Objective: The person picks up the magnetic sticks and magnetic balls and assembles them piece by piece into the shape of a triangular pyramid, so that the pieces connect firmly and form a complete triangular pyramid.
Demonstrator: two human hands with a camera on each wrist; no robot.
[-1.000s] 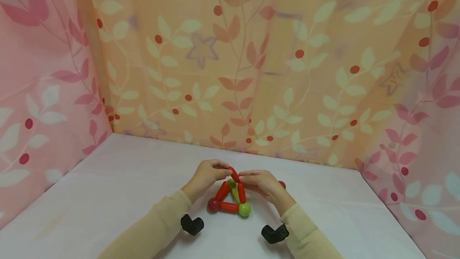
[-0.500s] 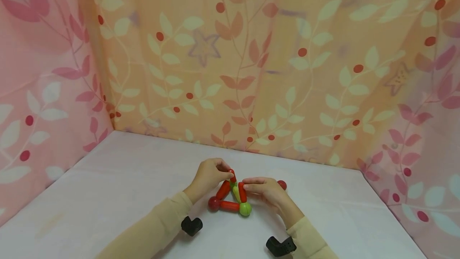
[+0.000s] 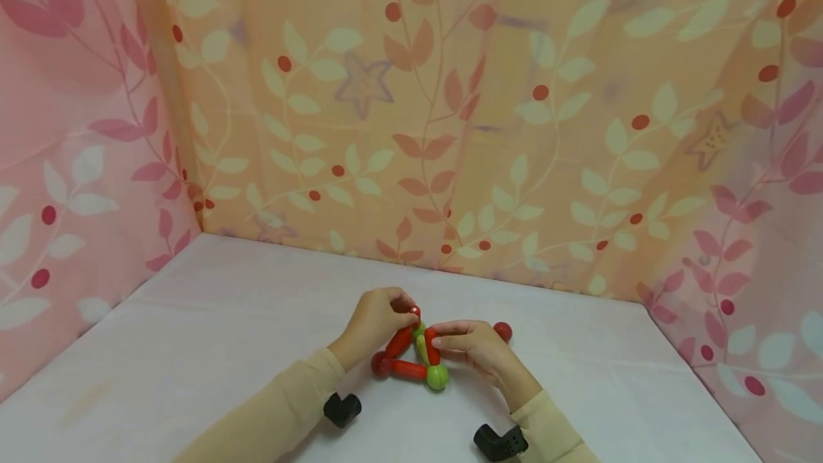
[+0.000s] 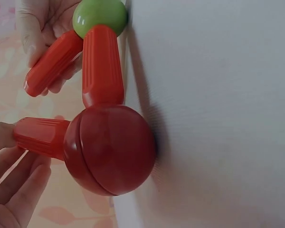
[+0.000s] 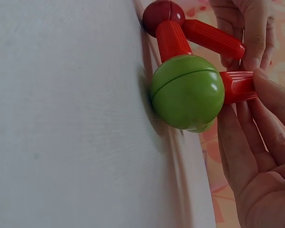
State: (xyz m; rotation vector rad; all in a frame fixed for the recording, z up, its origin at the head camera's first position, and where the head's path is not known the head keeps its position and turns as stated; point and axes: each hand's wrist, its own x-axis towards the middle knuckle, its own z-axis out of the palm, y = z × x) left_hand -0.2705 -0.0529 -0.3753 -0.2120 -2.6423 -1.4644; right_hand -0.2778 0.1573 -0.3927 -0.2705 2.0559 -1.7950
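A small frame of magnetic rods and balls lies on the white table. Its near side is a red rod [image 3: 409, 371] between a dark red ball [image 3: 381, 364] and a green ball [image 3: 437, 377]. Another red rod [image 3: 398, 342] slants up from the dark red ball. My left hand [image 3: 379, 320] pinches a short red rod [image 3: 414, 316] at the far corner, its end facing up, over a second green ball [image 3: 420, 328]. My right hand [image 3: 479, 349] pinches the red rod [image 5: 237, 87] standing on the near green ball, thumb at its top. A yellow-green rod [image 3: 421, 349] lies behind.
A loose dark red ball [image 3: 503, 331] sits just beyond my right hand. Black wrist cameras hang under both sleeves, the left camera [image 3: 342, 410] and the right camera [image 3: 500, 442]. Floral curtain [image 3: 411, 127] walls enclose the table on three sides.
My left hand has brought the short red rod down and turned it more upright at the far corner. My right hand has left that rod and now grips the rod on the near green ball.
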